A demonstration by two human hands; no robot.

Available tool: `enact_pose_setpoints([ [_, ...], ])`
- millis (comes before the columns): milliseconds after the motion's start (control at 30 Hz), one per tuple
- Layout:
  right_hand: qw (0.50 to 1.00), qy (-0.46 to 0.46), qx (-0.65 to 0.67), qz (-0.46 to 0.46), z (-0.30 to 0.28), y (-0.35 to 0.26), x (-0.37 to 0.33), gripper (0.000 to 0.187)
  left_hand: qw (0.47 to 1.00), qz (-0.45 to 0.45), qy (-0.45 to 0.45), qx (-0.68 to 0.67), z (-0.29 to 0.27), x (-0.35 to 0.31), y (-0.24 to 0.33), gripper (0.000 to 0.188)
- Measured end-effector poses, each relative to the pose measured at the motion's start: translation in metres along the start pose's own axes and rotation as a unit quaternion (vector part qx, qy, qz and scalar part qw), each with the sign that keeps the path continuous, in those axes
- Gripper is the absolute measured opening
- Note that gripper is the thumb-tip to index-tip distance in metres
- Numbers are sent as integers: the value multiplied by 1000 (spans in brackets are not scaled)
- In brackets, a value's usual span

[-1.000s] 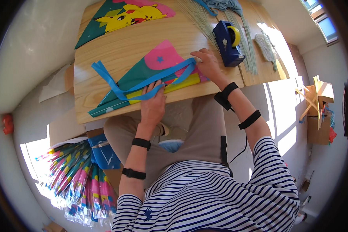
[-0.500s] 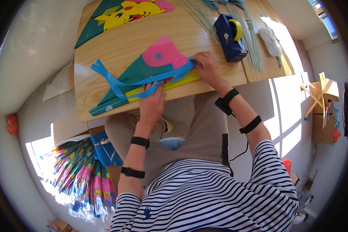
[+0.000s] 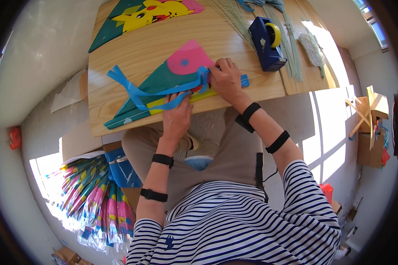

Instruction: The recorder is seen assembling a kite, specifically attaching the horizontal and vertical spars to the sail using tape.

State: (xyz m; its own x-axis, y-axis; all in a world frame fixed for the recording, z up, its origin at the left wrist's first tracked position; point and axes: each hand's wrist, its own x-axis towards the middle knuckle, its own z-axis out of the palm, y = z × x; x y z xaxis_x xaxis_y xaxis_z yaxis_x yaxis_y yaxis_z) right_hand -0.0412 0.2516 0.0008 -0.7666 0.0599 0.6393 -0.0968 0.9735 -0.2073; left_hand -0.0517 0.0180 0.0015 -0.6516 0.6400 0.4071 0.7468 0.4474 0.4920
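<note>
A folded kite (image 3: 152, 81) in green, pink and yellow lies slantwise on the table in front of me. Long blue ribbon (image 3: 130, 90) loops across it, with loose ends at the left. My left hand (image 3: 176, 117) is closed over the kite's near yellow edge, pressing it down, a strand of ribbon at its fingertips. At the kite's right end, my right hand (image 3: 226, 81) pinches the ribbon, which bunches up beside the fingers. Those fingers hide the exact grip. A thin rod with a blue end piece (image 3: 245, 80) sticks out past the right hand.
A blue tape dispenser (image 3: 267, 46) stands right of the kite, near thin pale rods (image 3: 292, 57) and a clear plastic box (image 3: 311, 49). Another printed kite (image 3: 119, 28) lies at the far left. Many bagged kites (image 3: 90, 194) are heaped low at the left.
My right hand has moved left along the kite, and the ribbon by it has bunched up. The blue end piece now shows to its right. My left hand has hardly moved.
</note>
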Motion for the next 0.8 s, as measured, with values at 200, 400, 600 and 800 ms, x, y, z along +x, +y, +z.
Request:
enact_pose_setpoints([
  [200,996,63,36,56,12,-19,22,5,1000,1,-3,14,9,-7,-9,46],
  [400,998,58,25,32,22,-31,32,5,1000,-14,-9,21,11,-9,-10,45],
  [600,1000,4,-7,18,31,-38,0,3,1000,-13,-2,14,13,-8,-9,46],
  [800,1000,-18,-20,12,30,-54,-9,7,999,-35,-10,-18,16,-11,-12,47],
])
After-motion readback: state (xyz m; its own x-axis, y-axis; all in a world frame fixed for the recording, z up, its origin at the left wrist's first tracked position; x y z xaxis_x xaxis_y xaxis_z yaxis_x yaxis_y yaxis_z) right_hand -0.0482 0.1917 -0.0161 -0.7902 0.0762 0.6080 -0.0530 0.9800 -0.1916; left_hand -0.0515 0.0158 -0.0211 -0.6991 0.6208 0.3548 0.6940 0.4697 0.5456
